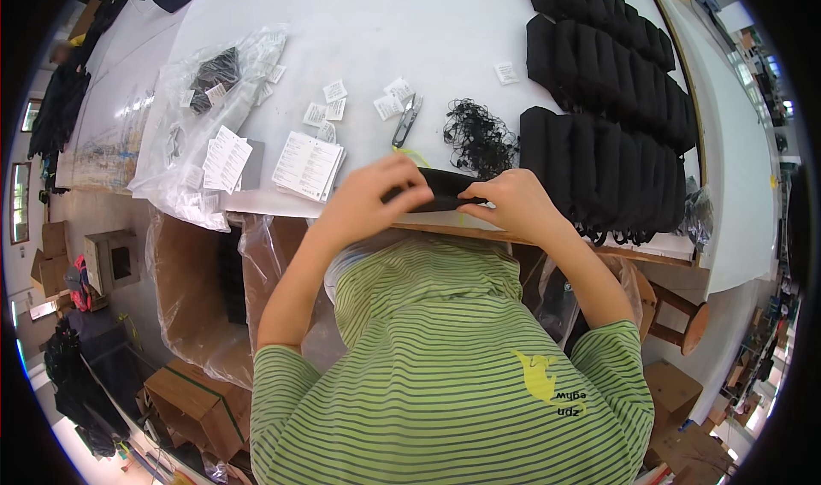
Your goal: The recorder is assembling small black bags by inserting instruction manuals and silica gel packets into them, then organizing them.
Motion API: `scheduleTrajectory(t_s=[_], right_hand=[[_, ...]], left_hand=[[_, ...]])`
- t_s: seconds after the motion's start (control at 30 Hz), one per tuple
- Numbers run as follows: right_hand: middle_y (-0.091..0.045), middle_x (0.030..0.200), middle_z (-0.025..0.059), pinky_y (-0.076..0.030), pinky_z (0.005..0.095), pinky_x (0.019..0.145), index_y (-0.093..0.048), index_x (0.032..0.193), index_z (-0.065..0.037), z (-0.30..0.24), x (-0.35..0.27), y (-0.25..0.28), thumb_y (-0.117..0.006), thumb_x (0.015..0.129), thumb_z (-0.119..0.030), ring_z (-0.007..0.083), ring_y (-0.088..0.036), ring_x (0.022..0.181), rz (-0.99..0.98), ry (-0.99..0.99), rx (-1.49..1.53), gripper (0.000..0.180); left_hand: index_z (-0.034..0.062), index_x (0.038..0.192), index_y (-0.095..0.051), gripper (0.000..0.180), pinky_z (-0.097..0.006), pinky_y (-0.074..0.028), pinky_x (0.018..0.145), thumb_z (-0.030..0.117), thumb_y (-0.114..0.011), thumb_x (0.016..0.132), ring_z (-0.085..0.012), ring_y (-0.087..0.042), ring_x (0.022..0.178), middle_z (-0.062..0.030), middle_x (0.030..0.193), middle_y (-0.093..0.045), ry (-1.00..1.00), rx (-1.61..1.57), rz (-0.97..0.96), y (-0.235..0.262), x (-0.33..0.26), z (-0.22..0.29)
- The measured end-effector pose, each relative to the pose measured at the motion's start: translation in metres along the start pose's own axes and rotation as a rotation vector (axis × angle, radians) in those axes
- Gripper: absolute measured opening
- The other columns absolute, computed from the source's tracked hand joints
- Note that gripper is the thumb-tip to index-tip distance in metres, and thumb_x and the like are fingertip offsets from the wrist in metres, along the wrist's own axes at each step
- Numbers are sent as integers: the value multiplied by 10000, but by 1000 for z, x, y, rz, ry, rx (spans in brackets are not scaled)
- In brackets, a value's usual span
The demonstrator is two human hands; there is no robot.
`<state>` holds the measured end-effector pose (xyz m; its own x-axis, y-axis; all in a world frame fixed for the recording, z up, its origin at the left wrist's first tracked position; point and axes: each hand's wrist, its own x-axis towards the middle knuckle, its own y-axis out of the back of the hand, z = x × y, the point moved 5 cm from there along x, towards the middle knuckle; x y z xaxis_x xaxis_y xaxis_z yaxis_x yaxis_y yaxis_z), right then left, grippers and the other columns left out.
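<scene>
A long, folded black fabric piece [446,189] lies at the table's near edge, directly in front of my body. My right hand [517,201] pinches its right end between thumb and fingertips. Over its left part curls my left hand [369,198], with thumb and fingers closing around the fabric; some fingertips are hidden. Just beyond the fabric lie thread snips [407,122] with a dark handle, and a bit of yellow-green cord [414,156]. A tangle of thin black cords [481,137] sits beyond my right hand.
Rows of black fabric pouches [603,173] cover the table's right side. Stacked white printed labels [310,167] stand left of my hands, with loose labels [335,90] farther off. A clear plastic bag [175,126] lies at left. Below the edge is a plastic-lined carton [192,292].
</scene>
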<state>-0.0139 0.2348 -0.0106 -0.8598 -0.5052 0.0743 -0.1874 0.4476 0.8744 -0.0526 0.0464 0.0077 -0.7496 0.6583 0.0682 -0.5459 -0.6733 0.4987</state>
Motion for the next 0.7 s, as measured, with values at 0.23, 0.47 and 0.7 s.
scheduleTrajectory(t_s=[0.23,0.47,0.7], right_hand=[[-633,605,62,-472,320,529,-716,786,-110,0,5,0,-729,767,-320,229,-620,561,32,41,-11,211],[-643,615,64,-477,303,530,-715,749,-96,4,6,1,-738,756,-331,225,-621,553,83,23,-3,236],[-643,615,64,-473,307,518,-712,738,-91,7,7,1,-742,749,-334,225,-619,548,98,13,-2,245]], left_hand=[[37,968,-614,226,-363,-465,790,229,-653,855,-248,-598,862,-114,890,-620,-86,643,570,37,60,-92],[21,932,-594,235,-350,-468,832,175,-709,797,-243,-612,917,-102,873,-639,182,489,359,40,65,-96],[29,851,-613,117,-322,-465,759,82,-694,785,-231,-595,806,-74,809,-632,-28,82,310,26,19,7]])
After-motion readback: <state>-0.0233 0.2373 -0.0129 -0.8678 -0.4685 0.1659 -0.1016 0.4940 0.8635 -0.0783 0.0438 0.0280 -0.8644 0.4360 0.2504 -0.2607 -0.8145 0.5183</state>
